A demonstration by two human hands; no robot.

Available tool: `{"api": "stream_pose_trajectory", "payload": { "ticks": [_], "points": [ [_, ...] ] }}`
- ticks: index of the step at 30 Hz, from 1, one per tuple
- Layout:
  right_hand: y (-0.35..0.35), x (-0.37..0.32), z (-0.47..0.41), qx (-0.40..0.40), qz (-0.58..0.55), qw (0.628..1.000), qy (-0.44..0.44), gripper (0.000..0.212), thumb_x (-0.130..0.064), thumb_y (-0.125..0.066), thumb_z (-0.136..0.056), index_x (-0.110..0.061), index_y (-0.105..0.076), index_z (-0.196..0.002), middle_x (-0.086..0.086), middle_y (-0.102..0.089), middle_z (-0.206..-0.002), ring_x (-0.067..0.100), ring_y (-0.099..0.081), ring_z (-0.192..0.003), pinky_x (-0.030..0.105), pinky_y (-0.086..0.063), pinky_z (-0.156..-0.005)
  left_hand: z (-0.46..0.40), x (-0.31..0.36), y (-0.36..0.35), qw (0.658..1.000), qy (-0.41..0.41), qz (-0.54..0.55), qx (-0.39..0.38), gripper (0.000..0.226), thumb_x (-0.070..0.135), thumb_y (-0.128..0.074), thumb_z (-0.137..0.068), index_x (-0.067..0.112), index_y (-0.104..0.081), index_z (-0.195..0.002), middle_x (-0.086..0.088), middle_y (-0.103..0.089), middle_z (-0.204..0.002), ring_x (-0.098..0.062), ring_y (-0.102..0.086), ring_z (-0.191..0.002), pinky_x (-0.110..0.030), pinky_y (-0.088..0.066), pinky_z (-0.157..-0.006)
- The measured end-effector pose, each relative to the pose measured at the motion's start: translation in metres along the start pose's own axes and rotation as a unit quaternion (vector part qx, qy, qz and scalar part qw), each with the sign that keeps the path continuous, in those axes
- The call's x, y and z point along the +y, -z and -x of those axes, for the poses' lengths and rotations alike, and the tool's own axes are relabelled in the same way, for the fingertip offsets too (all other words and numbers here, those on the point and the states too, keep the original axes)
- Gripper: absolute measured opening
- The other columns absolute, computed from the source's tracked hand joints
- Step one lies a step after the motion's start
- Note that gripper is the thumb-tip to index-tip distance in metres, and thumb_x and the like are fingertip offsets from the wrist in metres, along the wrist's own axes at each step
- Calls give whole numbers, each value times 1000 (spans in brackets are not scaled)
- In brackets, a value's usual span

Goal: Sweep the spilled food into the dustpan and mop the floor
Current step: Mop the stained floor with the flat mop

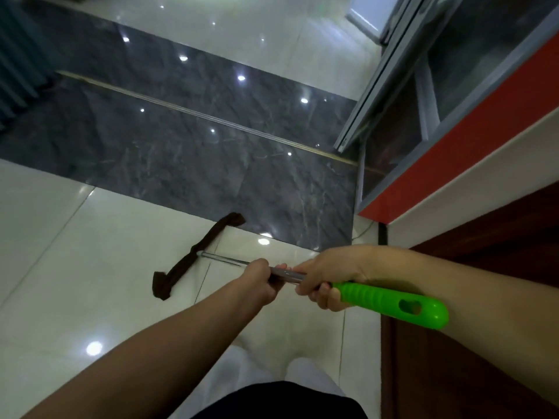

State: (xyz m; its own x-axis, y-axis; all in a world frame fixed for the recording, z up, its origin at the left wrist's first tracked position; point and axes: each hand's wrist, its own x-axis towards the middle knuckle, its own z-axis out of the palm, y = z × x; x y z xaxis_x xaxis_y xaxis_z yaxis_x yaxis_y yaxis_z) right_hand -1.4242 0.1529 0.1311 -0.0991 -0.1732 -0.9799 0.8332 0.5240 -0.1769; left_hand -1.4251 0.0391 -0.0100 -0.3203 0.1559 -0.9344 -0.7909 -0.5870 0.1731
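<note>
1. We cannot make out any spilled food or a dustpan; the pale tiled floor (90, 243) shows only ceiling-light glare.
2. The mop head (193, 258), a dark brown strip of cloth, is blurred. Its far end lies at the edge of the dark marbled floor band (181, 140); how it is fixed to the pole we cannot tell.
3. The metal pole (223, 260) shows only between the mop head and our left hand; further back our hands cover most of it.
4. Our left hand (257, 279) is closed around the metal pole, forward of the right hand and nearer the mop head.
5. Our right hand (326, 276) is wrapped around the front of the green plastic grip (390, 300), fingers curled under it. The grip's rear end, with its hanging hole, projects behind this hand in front of our right forearm.
6. The two hands sit just beside each other, almost touching.
7. The mop head rests on the pale floor ahead and to the left of both hands, well apart from them.
8. At right, a red and white counter edge (453, 164) and a glass-fronted cabinet (408, 116) are cut off by the frame.
</note>
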Motion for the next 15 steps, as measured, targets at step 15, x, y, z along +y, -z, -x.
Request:
{"api": "stream_pose_trajectory", "payload": {
  "ticks": [15],
  "points": [
    [-9,-115,-42,-75,246,966,14,54,3,-42,-95,-18,-36,-144,0,-38,-37,5,-34,-26,9,-31,-31,-25,63,32,950,-97,292,58,16,14,-33,-99,1,-41,-105,-14,-49,-76,-23,-52,-62,-28,-52,-40]
  ]
}}
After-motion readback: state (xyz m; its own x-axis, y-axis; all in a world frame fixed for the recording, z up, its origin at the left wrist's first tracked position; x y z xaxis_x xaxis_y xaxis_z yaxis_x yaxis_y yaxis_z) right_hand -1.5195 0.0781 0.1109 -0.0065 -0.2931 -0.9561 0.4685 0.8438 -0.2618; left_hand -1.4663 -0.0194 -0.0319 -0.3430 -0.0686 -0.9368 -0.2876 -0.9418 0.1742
